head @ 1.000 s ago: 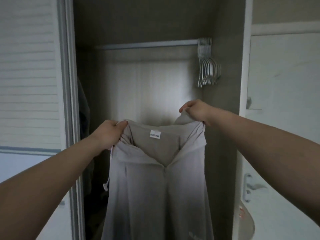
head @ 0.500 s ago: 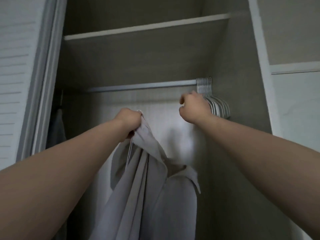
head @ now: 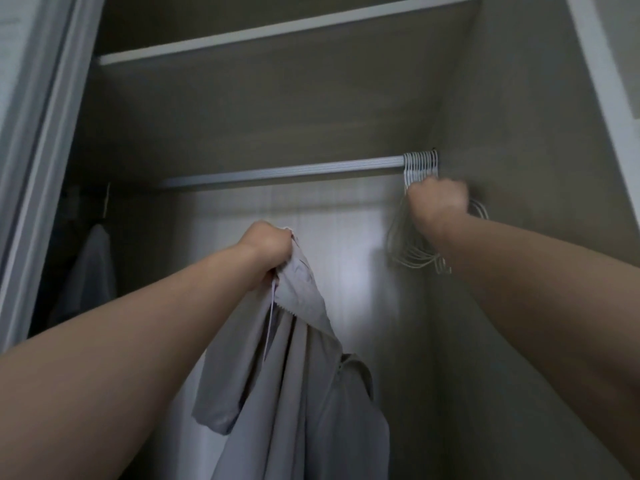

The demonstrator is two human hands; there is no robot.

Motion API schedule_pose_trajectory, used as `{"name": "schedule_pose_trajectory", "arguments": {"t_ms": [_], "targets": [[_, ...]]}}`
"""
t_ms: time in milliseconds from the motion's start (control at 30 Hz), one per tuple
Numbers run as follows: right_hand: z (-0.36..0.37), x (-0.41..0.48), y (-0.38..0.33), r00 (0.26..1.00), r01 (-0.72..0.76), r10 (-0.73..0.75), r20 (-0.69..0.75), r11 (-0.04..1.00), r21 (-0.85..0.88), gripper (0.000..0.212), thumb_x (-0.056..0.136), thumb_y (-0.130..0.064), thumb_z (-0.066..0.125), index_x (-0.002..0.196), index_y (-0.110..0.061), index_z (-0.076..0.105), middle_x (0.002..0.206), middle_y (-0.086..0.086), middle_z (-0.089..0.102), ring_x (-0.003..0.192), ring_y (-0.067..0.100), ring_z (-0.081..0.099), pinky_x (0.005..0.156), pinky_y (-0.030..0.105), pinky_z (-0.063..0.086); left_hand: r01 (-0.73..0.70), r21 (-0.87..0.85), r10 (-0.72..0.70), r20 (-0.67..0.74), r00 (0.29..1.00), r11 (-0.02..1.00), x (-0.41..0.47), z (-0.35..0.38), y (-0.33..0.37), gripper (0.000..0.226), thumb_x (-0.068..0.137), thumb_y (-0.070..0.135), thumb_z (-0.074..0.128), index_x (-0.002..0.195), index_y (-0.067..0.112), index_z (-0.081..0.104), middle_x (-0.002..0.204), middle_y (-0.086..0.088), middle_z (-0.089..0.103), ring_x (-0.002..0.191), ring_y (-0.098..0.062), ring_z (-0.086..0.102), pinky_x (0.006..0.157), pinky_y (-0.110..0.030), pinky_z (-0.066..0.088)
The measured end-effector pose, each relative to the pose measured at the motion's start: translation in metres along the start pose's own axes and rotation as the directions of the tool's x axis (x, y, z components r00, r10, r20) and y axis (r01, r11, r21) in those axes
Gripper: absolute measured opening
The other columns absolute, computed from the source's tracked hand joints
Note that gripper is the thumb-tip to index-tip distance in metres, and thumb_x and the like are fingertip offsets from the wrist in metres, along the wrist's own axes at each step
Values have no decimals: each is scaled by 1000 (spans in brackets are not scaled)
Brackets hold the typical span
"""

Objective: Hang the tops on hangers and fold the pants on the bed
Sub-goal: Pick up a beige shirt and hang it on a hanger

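The person stands at the open wardrobe with both bare arms stretched up and forward. The left arm rises from 8 o'clock towards the middle of the view. The left hand (head: pixel 268 249) is closed tight, knuckles up, with its fingers clenched on a bunched edge of the pale grey, soft fabric top (head: pixel 298 393). The top hangs from that fist in long loose folds down to 6 o'clock, clear of the wardrobe's back wall. A thin white cord runs down from the grip.

The right arm comes in from 4 o'clock and reaches higher, to 2 o'clock. There the right hand (head: pixel 436 202) is balled in a fist with the back of the wrist towards me. It sits against the necks of the bunch of thin white wire hangers (head: pixel 412 252), just below their hooks. The fist is blurred, so I can't tell if a hanger is inside those curled fingers.

The hangers are crowded at the right end of the pale ribbed metal rail (head: pixel 277 173), hard against the side wall. A white-edged shelf (head: pixel 277 32) spans 12 o'clock above the rail. At 9 o'clock a dull grey garment (head: pixel 91 268) hangs in the shadow beside the white door frame (head: pixel 38 133).
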State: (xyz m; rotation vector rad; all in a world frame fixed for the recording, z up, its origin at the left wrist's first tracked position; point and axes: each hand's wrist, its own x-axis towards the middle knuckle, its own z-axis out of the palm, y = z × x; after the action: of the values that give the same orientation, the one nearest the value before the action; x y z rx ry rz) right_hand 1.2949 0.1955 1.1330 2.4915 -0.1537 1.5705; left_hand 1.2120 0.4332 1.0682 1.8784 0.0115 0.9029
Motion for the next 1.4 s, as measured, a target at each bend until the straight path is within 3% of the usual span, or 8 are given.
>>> {"name": "schedule_pose_trajectory", "arguments": {"t_ms": [400,633,733,833,967,1100,1200,1400], "targets": [[-12,16,7,980,-188,199,5,918,350,42,99,-8,48,138,6,46,139,25,45,129,44,45,106,50,39,-8,54,9,-14,1000,999,1,-11,-12,39,106,24,47,70,8,44,63,-12,44,47,-26,44,33,-18,31],[-61,-14,17,958,-191,274,-89,836,514,35,96,-11,54,128,1,47,133,22,52,124,43,53,101,48,42,-90,103,88,17,996,991,-30,-23,-5,45,105,32,49,64,12,49,94,-29,66,98,-44,65,83,-40,51],[-92,-46,26,962,-184,268,-45,763,619,31,95,-12,51,124,-2,48,130,22,54,119,46,56,95,46,46,-111,189,103,49,993,976,-56,-33,-1,47,105,35,49,62,14,49,71,-17,60,81,-38,62,70,-34,46],[-119,-93,39,956,-206,293,15,631,748,26,93,-16,47,114,-4,55,120,26,61,111,46,59,89,43,48,-77,198,60,90,994,977,-90,-47,-1,44,105,37,49,68,14,49,62,-7,46,56,-26,47,49,-24,36],[-137,-181,61,940,-255,301,159,313,915,22,96,-18,47,107,-8,64,97,15,67,87,33,62,76,37,48,123,-47,-109,223,969,991,-146,-62,-7,31,103,29,56,87,4,63,85,-14,62,76,-29,61,67,-31,52],[-165,-296,85,896,-344,281,344,-50,938,18,99,-15,51,85,-19,61,52,-6,42,45,14,35,48,24,26,424,-207,-315,411,855,882,-213,-65,-19,21,103,14,56,88,3,65,88,-15,66,75,-25,63,47,-29,56],[-197,-374,105,860,-384,255,441,-246,890,23,97,-6,43,85,-19,57,46,-8,34,36,9,26,41,15,22,508,-95,-414,462,784,856,-257,-67,-26,23,102,22,58,97,1,65,96,-16,67,81,-28,63,75,-39,54],[-212,-457,119,777,-589,111,620,-222,777,15,98,-27,59,98,-13,53,61,8,43,40,18,34,39,23,28,207,250,-303,455,837,946,-321,-68,-20,41,103,29,54,121,-7,64,124,-24,63,115,-35,61,101,-41,51]]}}
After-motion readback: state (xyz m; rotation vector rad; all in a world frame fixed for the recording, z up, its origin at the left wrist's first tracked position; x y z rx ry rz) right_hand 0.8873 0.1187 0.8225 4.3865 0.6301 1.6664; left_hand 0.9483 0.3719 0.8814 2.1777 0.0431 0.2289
